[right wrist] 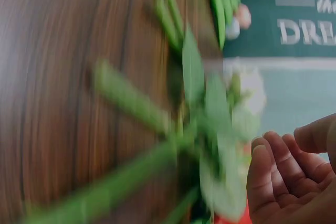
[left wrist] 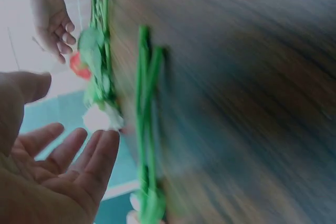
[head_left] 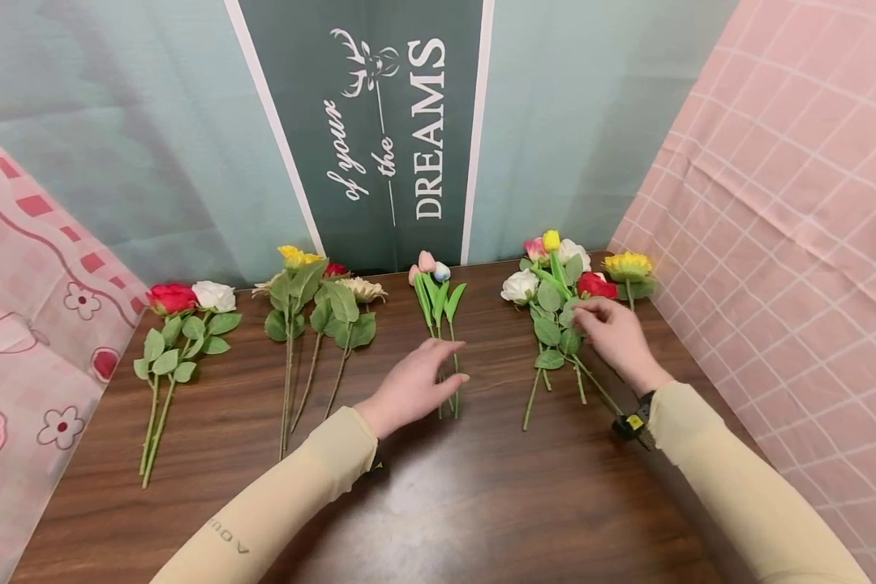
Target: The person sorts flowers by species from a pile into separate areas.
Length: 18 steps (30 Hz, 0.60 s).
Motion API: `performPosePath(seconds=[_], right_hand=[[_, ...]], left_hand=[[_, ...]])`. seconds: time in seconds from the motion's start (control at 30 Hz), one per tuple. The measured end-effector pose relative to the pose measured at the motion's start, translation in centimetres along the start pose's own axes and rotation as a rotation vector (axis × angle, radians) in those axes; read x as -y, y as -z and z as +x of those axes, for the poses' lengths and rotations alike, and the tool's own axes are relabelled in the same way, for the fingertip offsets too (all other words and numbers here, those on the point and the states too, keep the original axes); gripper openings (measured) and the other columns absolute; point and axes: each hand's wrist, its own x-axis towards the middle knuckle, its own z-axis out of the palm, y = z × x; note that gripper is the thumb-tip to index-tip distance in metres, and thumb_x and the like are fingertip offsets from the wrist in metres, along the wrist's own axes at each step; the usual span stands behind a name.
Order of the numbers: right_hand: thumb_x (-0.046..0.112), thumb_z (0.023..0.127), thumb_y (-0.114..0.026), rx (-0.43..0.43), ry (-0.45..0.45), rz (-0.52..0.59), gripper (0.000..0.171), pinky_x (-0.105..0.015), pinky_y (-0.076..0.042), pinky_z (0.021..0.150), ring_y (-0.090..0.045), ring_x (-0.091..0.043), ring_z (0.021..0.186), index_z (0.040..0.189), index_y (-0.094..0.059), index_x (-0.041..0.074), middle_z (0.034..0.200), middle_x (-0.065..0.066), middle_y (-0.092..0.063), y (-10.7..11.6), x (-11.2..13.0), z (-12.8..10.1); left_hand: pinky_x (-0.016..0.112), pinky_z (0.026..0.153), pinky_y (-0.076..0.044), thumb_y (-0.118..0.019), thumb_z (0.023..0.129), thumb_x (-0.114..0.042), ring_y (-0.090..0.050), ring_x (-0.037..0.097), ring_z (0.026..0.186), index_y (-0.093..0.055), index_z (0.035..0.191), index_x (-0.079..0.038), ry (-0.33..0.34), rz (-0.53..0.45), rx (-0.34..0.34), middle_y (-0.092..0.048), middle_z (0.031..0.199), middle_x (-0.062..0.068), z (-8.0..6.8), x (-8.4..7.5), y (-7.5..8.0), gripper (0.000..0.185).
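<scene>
My left hand hovers over the stems of a small tulip bunch, pink and pale-blue heads pointing to the back. In the left wrist view its thumb and fingers are spread, with nothing between them. My right hand is beside a mixed bunch with a red rose, a white rose and a yellow tulip. The right wrist view shows its fingers loosely bent and holding nothing, next to the leaves. Part of the bunch is behind this hand.
A yellow sunflower lies at the back right. Left of the tulips lie several stems with a yellow flower and a cream flower. Farther left are a red rose and a white rose. Fabric walls enclose the brown table.
</scene>
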Motion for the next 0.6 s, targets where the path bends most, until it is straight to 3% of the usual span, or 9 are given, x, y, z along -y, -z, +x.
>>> performPosePath(seconds=[0.13,0.3,0.47,0.6], right_hand=[[0.032,0.106,-0.054,-0.066,-0.014,-0.128,0.042,-0.021,-0.052,0.06,-0.067,-0.02,0.078,0.124,-0.068,-0.003,0.105,-0.023,-0.071,3.2,-2.0,0.3],[0.028,0.105,-0.053,-0.114,-0.008,-0.288,0.038,-0.025,-0.047,0.06,-0.06,-0.019,0.078,0.119,-0.07,-0.003,0.103,-0.021,-0.071,6.1,-4.6,0.6],[0.022,0.103,-0.054,-0.104,-0.024,-0.37,0.032,-0.036,-0.047,0.072,-0.062,-0.032,0.09,0.113,-0.07,-0.004,0.107,-0.025,-0.07,7.5,-6.3,1.3],[0.026,0.102,-0.055,-0.059,-0.044,-0.437,0.034,-0.043,-0.046,0.073,-0.062,-0.037,0.091,0.108,-0.071,-0.004,0.105,-0.025,-0.07,8.0,-6.9,2.4]], left_hand=[[0.042,0.115,-0.039,-0.062,0.102,-0.041,-0.049,0.026,0.137,-0.041,0.158,-0.014,-0.174,0.193,0.059,-0.05,0.151,0.009,0.0,-1.9,-0.9,0.065],[0.043,0.12,-0.03,-0.06,0.103,-0.044,-0.038,0.027,0.147,-0.035,0.161,-0.015,-0.38,0.367,0.114,-0.039,0.161,0.009,0.0,-4.3,-2.2,0.069],[0.039,0.123,-0.022,-0.058,0.102,-0.048,-0.033,0.027,0.149,-0.034,0.161,-0.018,-0.484,0.492,0.151,-0.037,0.162,0.008,0.0,-6.2,-3.8,0.071],[0.04,0.124,-0.021,-0.058,0.102,-0.051,-0.033,0.028,0.149,-0.033,0.162,-0.02,-0.532,0.574,0.175,-0.036,0.163,0.007,0.3,-7.4,-5.0,0.072]])
